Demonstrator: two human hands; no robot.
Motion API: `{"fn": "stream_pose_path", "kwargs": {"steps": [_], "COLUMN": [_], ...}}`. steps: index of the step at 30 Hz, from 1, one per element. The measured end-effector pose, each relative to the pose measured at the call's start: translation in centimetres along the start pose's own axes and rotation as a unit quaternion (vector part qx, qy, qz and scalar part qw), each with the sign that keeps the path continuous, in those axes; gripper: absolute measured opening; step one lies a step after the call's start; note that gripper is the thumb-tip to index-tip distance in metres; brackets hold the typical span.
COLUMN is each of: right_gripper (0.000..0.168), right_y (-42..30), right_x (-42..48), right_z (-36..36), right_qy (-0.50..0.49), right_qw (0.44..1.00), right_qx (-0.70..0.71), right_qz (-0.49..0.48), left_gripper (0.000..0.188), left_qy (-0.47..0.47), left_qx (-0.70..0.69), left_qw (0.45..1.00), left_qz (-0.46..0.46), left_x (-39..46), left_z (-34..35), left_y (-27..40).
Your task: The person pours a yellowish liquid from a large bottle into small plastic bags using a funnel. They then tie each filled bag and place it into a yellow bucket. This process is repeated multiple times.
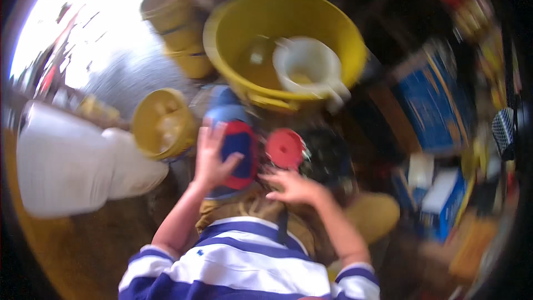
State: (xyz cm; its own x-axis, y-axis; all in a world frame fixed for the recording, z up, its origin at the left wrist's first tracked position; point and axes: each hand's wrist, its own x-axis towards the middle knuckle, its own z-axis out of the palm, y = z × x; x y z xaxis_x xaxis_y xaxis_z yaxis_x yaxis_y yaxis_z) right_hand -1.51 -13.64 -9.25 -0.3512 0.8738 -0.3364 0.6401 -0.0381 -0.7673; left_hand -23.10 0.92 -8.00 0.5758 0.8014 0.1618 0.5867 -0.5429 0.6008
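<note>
My left hand is spread over the side of a blue item, perhaps a bottle or a pack, with a red-rimmed dark blue panel. Its palm and fingers appear to rest on the surface without wrapping around it. The item stands close in front of my lap. To the right of it is a round red plastic piece with a small dark spot at its middle, perhaps a lid or funnel. Just below that piece is my right hand, blurred, fingers apart and nothing visible in them. Whether it touches the red piece, I cannot tell.
Ahead stands a large yellow tub holding a white pot-like vessel. A small yellow bucket with pale contents, stacked yellow buckets and white containers are leftward. Blue boxes crowd the right.
</note>
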Motion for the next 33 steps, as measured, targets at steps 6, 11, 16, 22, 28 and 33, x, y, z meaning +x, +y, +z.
{"fn": "stream_pose_path", "kwargs": {"steps": [6,11,16,22,28,33], "right_gripper": [0.027,0.032,0.024,0.015,0.022,0.018], "right_y": [10.0,24.3,39.3,34.4,31.9,32.3], "right_x": [-22.1,-35.4,-36.3,-37.7,-43.0,-43.9], "right_z": [-9.3,-6.0,-3.1,-6.9,-14.0,-17.6], "right_qy": [0.334,0.587,0.607,0.588,0.518,0.580], "right_qw": [0.889,0.608,0.452,0.502,0.653,0.637], "right_qx": [0.209,0.264,-0.286,-0.138,-0.093,-0.178], "right_qz": [0.232,0.464,0.588,0.619,0.545,0.475], "left_gripper": [0.068,0.060,0.061,0.061,0.061,0.062], "left_qy": [0.067,0.069,0.066,0.070,0.069,0.077], "left_qx": [0.052,-0.046,0.043,0.078,0.062,0.049], "left_qw": [0.994,0.997,0.996,0.994,0.996,0.995], "left_qz": [0.075,0.011,0.033,0.009,-0.015,-0.043], "left_x": [-1.8,-0.7,-0.5,-1.1,-2.0,-2.4], "left_z": [1.0,1.1,2.3,1.9,1.3,1.0], "left_y": [-5.8,-2.8,-2.5,-1.5,-3.5,-3.7]}}
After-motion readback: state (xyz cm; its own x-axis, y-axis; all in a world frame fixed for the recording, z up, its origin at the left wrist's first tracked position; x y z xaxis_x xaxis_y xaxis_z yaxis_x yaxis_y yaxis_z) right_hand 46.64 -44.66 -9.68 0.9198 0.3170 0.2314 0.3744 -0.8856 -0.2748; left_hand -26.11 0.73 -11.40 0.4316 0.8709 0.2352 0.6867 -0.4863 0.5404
